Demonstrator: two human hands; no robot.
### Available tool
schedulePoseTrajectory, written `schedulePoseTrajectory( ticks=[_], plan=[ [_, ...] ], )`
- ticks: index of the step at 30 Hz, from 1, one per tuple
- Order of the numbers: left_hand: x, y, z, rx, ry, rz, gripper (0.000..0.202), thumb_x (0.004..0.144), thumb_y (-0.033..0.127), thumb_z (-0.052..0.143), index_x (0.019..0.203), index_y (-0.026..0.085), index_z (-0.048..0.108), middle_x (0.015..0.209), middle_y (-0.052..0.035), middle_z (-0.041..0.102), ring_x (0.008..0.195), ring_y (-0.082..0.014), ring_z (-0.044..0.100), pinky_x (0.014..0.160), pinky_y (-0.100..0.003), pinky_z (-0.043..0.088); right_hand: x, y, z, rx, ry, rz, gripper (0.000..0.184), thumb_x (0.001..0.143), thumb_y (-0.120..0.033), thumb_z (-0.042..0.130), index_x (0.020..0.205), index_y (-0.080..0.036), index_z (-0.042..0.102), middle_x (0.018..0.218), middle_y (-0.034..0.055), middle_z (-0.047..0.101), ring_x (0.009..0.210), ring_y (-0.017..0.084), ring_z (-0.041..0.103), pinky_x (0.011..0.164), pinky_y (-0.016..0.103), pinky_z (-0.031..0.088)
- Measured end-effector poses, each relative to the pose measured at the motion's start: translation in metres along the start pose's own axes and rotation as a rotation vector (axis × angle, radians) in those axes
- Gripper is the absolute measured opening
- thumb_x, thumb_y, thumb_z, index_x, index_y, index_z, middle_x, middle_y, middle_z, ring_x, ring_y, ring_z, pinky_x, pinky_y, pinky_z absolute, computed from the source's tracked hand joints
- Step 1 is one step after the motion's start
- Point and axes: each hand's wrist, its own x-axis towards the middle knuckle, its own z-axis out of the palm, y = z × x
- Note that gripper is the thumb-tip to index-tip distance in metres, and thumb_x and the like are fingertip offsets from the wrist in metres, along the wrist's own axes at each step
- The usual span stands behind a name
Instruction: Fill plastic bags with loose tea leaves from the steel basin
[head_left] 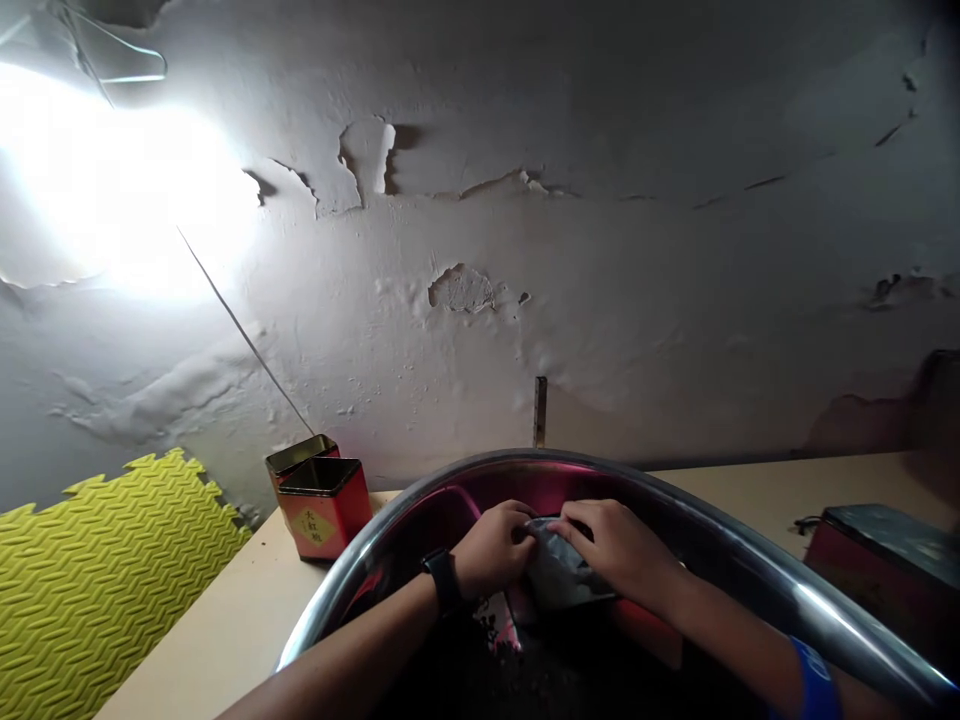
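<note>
Inside a large shiny metal basin (360,560), both hands pinch the upper edge of a grey, silvery plastic bag (566,585). My left hand (491,550), with a dark watch on its wrist, is closed on the bag's left corner. On the bag's right part, my right hand (619,550) has its thumb and fingers closed on the same edge. Beneath the bag a red surface shows in part, but its shape is mostly hidden. Small dark loose bits (495,630) lie below my left wrist in the shadowed basin.
Two open red tins (330,510) stand left of the basin on a pale table (202,620). A dark red box (885,560) with a silvery top sits at the right. A yellow foam mat (112,570) lies at far left. Behind is a wall with peeling paint.
</note>
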Motion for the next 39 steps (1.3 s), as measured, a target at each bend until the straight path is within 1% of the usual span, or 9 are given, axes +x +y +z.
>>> schedulePoseTrajectory(
  ticks=[2,6,11,16,22,29,33,36,39],
  plan=[
    [0.000,0.000,0.000,0.007,-0.008,-0.001,0.019,0.068,0.012,0.045,0.073,0.014,0.063,0.095,-0.0049,0.059,0.086,-0.0140,0.054,0.077,-0.020,0.041,0.001,0.000,-0.002,-0.041,0.015,-0.017,0.031,0.082,-0.041,0.038,0.067,-0.018,0.054,0.066,0.0031,0.059,0.063,0.015,0.052,0.057,0.026,0.029],
    [0.000,0.000,0.001,0.021,0.039,-0.014,0.020,0.064,0.008,0.043,0.067,0.014,0.061,0.090,-0.0044,0.060,0.082,-0.0132,0.054,0.074,-0.019,0.041,0.001,0.007,-0.009,-0.101,-0.125,-0.052,0.024,0.073,-0.043,0.053,0.066,-0.020,0.058,0.066,0.0019,0.057,0.066,0.016,0.050,0.059,0.026,0.030],
    [0.000,-0.002,0.000,0.028,0.086,-0.029,0.020,0.063,0.007,0.040,0.063,0.014,0.059,0.087,-0.0045,0.059,0.080,-0.0132,0.054,0.075,-0.020,0.041,-0.001,0.010,-0.026,-0.049,-0.071,-0.124,0.017,0.071,-0.034,0.056,0.065,-0.018,0.055,0.088,0.0027,0.056,0.081,0.016,0.048,0.070,0.026,0.033],
    [-0.001,-0.001,0.000,0.048,0.124,-0.006,0.022,0.062,0.005,0.040,0.066,0.014,0.059,0.081,-0.0042,0.059,0.075,-0.0128,0.053,0.072,-0.021,0.041,-0.002,-0.003,-0.033,0.069,-0.054,-0.034,0.022,0.076,-0.036,0.047,0.065,-0.017,0.049,0.061,-0.0016,0.050,0.059,0.011,0.043,0.053,0.023,0.029],
    [0.000,-0.006,-0.001,0.093,0.238,-0.049,0.022,0.064,0.005,0.039,0.068,0.014,0.059,0.079,-0.0043,0.059,0.073,-0.0128,0.052,0.070,-0.022,0.040,-0.001,0.024,-0.031,0.074,-0.258,0.015,0.009,0.068,-0.025,0.052,0.072,-0.018,0.056,0.072,0.0000,0.059,0.065,0.013,0.050,0.057,0.022,0.031],
    [-0.001,0.003,-0.003,0.062,0.179,-0.093,0.016,0.075,0.023,0.045,0.068,0.013,0.056,0.078,-0.0050,0.057,0.071,-0.0139,0.051,0.065,-0.022,0.038,0.003,0.036,-0.011,0.063,0.007,0.203,0.026,0.078,-0.030,0.038,0.061,-0.017,0.053,0.055,0.0010,0.054,0.053,0.013,0.047,0.053,0.025,0.029],
    [0.000,0.002,0.003,0.103,0.215,-0.236,0.036,0.084,0.032,0.034,0.060,0.013,0.053,0.058,-0.0024,0.052,0.054,-0.0115,0.044,0.052,-0.022,0.030,0.005,0.032,-0.005,0.071,0.097,0.218,0.021,0.075,-0.024,0.039,0.062,-0.017,0.054,0.075,0.0053,0.059,0.071,0.015,0.050,0.065,0.027,0.033],
    [0.001,-0.004,0.007,0.116,0.251,-0.257,0.031,0.082,0.032,0.039,0.063,0.013,0.054,0.060,-0.0022,0.053,0.055,-0.0112,0.043,0.051,-0.022,0.027,0.009,0.037,-0.007,0.119,0.124,0.272,0.016,0.071,-0.016,0.040,0.069,-0.018,0.056,0.079,0.0046,0.060,0.076,0.016,0.051,0.068,0.026,0.034],
    [0.002,-0.012,0.007,0.098,0.238,-0.275,0.026,0.081,0.031,0.041,0.069,0.013,0.056,0.064,-0.0026,0.055,0.057,-0.0113,0.045,0.052,-0.021,0.028,0.011,0.044,-0.006,0.203,0.095,0.397,0.012,0.070,-0.014,0.042,0.073,-0.018,0.053,0.070,0.0039,0.059,0.063,0.013,0.051,0.058,0.024,0.035]
  ],
)
